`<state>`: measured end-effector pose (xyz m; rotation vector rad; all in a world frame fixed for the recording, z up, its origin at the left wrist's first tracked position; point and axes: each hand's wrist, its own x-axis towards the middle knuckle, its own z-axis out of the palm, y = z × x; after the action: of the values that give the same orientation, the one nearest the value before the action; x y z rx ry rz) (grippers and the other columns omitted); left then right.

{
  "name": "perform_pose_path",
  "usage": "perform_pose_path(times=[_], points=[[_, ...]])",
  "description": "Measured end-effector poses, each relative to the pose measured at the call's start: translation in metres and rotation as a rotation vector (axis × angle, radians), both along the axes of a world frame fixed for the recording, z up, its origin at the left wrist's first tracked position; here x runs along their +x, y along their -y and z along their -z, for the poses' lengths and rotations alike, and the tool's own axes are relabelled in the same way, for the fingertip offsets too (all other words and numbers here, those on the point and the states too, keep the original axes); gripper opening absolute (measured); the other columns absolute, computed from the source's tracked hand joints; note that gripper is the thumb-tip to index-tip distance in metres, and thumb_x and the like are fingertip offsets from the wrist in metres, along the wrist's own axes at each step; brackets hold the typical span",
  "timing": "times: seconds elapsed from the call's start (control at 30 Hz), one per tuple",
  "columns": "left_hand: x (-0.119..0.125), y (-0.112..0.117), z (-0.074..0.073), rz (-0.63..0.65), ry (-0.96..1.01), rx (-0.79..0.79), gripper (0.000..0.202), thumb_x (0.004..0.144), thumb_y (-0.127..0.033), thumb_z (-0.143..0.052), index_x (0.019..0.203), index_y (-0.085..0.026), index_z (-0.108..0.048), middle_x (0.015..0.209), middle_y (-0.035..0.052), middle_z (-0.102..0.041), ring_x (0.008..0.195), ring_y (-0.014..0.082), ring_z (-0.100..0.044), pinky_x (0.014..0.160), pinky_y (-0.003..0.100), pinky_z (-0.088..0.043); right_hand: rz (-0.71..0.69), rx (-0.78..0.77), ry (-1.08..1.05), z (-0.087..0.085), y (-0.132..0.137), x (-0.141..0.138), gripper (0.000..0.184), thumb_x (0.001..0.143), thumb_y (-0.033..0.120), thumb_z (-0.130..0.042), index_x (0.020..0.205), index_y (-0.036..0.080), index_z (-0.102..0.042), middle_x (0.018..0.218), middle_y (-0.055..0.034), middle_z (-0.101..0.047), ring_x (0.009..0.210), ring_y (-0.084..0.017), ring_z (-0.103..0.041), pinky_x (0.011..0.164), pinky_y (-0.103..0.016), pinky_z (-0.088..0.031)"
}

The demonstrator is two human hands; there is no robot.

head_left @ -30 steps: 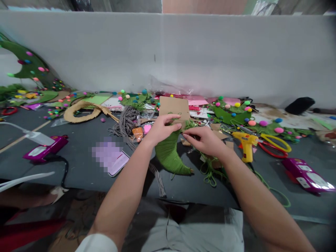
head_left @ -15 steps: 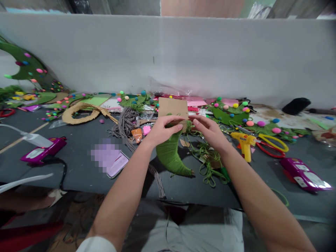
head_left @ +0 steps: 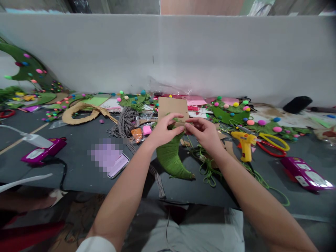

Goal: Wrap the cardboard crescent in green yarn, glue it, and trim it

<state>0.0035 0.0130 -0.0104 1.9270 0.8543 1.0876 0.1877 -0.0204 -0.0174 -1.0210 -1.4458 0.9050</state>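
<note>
Two hands meet at the table's middle: the left hand [head_left: 164, 130] grips the top of a curved cardboard piece [head_left: 172, 147] part-wrapped in green yarn, whose wound lower end rests on the dark table [head_left: 84, 150]; the right hand [head_left: 206, 132], touching it fingertip to fingertip, pinches the green yarn strand [head_left: 207, 168]. Leftward lie a magenta glue gun [head_left: 43, 152] and grey cord bundle [head_left: 126, 122]; rightward, a yellow glue gun [head_left: 245, 143] and yellow-handled scissors [head_left: 274, 142].

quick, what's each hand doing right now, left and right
Left hand: closed on the cardboard piece half wrapped in green yarn.
Right hand: fingers pinched on a green yarn strand at the cardboard.
</note>
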Motion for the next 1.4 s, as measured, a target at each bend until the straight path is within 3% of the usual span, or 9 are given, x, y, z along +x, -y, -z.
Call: perform_pose_path(times=[0.17,0.43,0.6,0.77,0.9,1.0,1.1,1.27,1.4], points=[[-0.004,-0.003,0.002,0.050,0.092,-0.098,0.043,0.082,-0.028,-0.071,0.123,-0.020,-0.061,0.126,0.0115,-0.064,0.113,0.0247,-0.061,0.103,0.046,-0.045,-0.077,0.110,0.084,-0.009,-0.005,0.021,0.037,0.080,0.042,-0.075,0.112,0.024,-0.071,0.114,-0.0066,-0.070,0.100,-0.020,-0.066,0.085,-0.033,-0.058],[-0.004,0.001,-0.004,0.061,0.065,-0.160,0.042,0.082,-0.029,-0.069,0.122,-0.017,-0.061,0.121,0.0125,-0.066,0.108,0.0230,-0.063,0.092,0.039,-0.050,-0.143,0.054,0.203,-0.012,-0.001,0.025,0.051,0.076,0.042,-0.079,0.121,0.023,-0.068,0.094,-0.0051,-0.072,0.081,-0.019,-0.067,0.076,-0.034,-0.056],[-0.010,-0.004,-0.001,0.073,-0.061,-0.203,0.042,0.080,-0.031,-0.071,0.120,-0.018,-0.064,0.123,0.0123,-0.066,0.113,0.0246,-0.062,0.098,0.042,-0.047,0.100,0.101,0.197,-0.010,-0.012,0.037,0.025,0.082,0.041,-0.071,0.089,0.017,-0.072,0.075,-0.0027,-0.067,0.067,-0.015,-0.059,0.068,-0.031,-0.051],[-0.021,-0.009,-0.003,0.140,-0.222,-0.261,0.043,0.075,-0.034,-0.075,0.115,-0.018,-0.068,0.125,0.0126,-0.066,0.116,0.0279,-0.061,0.103,0.045,-0.044,0.376,0.099,0.046,-0.006,-0.030,0.067,0.023,0.078,0.039,-0.073,0.086,0.018,-0.070,0.070,-0.0014,-0.063,0.061,-0.015,-0.056,0.063,-0.031,-0.049],[-0.034,-0.006,-0.013,0.116,-0.141,-0.303,0.049,0.077,-0.037,-0.074,0.121,-0.016,-0.067,0.115,0.0119,-0.070,0.103,0.0254,-0.066,0.092,0.040,-0.050,0.067,-0.087,0.173,-0.008,-0.026,0.074,0.030,0.074,0.040,-0.078,0.094,0.017,-0.072,0.073,-0.0022,-0.065,0.061,-0.014,-0.057,0.062,-0.030,-0.050],[-0.031,0.001,-0.018,0.246,0.048,-0.417,0.071,0.076,-0.036,-0.075,0.141,-0.021,-0.052,0.102,0.0076,-0.074,0.086,0.0210,-0.069,0.082,0.034,-0.052,-0.215,-0.217,0.143,-0.014,-0.015,0.063,0.034,0.073,0.042,-0.080,0.095,0.017,-0.071,0.074,-0.0018,-0.065,0.066,-0.014,-0.060,0.064,-0.029,-0.052],[-0.015,0.010,-0.015,0.408,0.094,-0.569,0.085,0.074,-0.033,-0.078,0.149,-0.022,-0.041,0.096,0.0069,-0.075,0.077,0.0185,-0.069,0.076,0.031,-0.051,-0.269,-0.208,-0.021,-0.019,-0.005,0.046,0.032,0.072,0.040,-0.082,0.092,0.019,-0.067,0.078,-0.0013,-0.065,0.071,-0.014,-0.063,0.069,-0.029,-0.054],[0.006,0.012,-0.006,0.484,0.002,-0.564,0.049,0.074,-0.036,-0.077,0.119,-0.018,-0.068,0.102,0.0078,-0.073,0.084,0.0183,-0.067,0.077,0.030,-0.050,-0.282,-0.234,-0.110,-0.023,0.001,0.037,0.028,0.073,0.036,-0.081,0.092,0.021,-0.067,0.081,-0.0008,-0.065,0.072,-0.014,-0.063,0.071,-0.029,-0.053],[0.004,0.008,-0.006,0.486,-0.137,-0.476,0.029,0.076,-0.042,-0.073,0.092,-0.018,-0.073,0.090,0.0041,-0.070,0.080,0.0166,-0.063,0.072,0.028,-0.047,-0.276,-0.274,-0.119,-0.023,0.000,0.042,0.026,0.077,0.036,-0.077,0.096,0.021,-0.069,0.081,-0.0011,-0.064,0.071,-0.014,-0.062,0.073,-0.032,-0.054]])
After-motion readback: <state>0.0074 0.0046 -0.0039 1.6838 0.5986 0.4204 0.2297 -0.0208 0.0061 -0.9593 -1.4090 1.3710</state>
